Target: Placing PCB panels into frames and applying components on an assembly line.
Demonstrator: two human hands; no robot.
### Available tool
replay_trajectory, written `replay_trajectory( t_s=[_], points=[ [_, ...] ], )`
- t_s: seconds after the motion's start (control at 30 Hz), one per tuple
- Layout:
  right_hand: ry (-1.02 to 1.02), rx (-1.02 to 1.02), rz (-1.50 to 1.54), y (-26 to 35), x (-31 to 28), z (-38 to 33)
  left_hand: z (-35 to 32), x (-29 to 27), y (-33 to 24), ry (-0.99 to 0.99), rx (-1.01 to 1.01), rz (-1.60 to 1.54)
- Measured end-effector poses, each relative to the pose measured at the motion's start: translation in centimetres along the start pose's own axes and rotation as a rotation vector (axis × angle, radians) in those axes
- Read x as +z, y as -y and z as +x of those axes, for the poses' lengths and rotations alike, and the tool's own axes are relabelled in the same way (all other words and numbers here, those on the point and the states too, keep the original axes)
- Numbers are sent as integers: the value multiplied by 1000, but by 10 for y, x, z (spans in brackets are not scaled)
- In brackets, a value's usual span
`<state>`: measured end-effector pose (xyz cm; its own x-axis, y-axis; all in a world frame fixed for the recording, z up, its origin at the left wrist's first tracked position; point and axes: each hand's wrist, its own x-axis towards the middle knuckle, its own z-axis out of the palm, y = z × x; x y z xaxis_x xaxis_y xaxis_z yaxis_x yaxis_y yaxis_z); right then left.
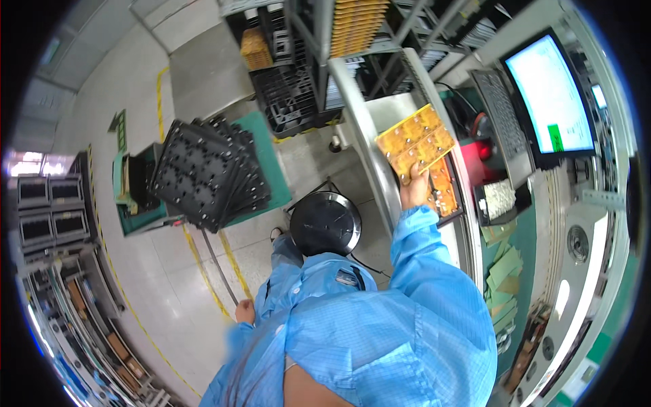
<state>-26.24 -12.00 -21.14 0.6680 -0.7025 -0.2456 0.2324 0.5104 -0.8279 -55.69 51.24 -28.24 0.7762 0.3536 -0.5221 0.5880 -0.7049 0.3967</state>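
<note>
My right hand (415, 191) is raised in front of me and grips the lower edge of a yellow circuit board panel (415, 139), held tilted above a white machine housing (363, 112). Just beyond the hand, another yellow board (444, 190) lies in a black-framed fixture. My left hand (244, 312) hangs low at my side near the floor markings, touching nothing I can see; its fingers are too small to make out. Blue coat sleeves cover both arms.
A black round stool (325, 222) stands at my feet. A stack of black trays (203, 173) rests on a green cart to the left. A monitor (553, 95) and keyboard (500, 112) sit at right, green sheets (505, 271) below them. A rack holds yellow boards (359, 24).
</note>
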Motion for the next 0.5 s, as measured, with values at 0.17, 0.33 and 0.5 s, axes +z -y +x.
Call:
replay_trajectory(
  t_s=[0.17,0.33,0.5],
  points=[
    [-187,-138,-39,60,-97,-55,-10,28,64,195,-41,-2],
    [-460,-379,-82,138,-201,-49,20,30,47,320,-81,110],
    [-552,-529,0,170,-229,15,36,13,-33,235,-72,-97]
  ],
)
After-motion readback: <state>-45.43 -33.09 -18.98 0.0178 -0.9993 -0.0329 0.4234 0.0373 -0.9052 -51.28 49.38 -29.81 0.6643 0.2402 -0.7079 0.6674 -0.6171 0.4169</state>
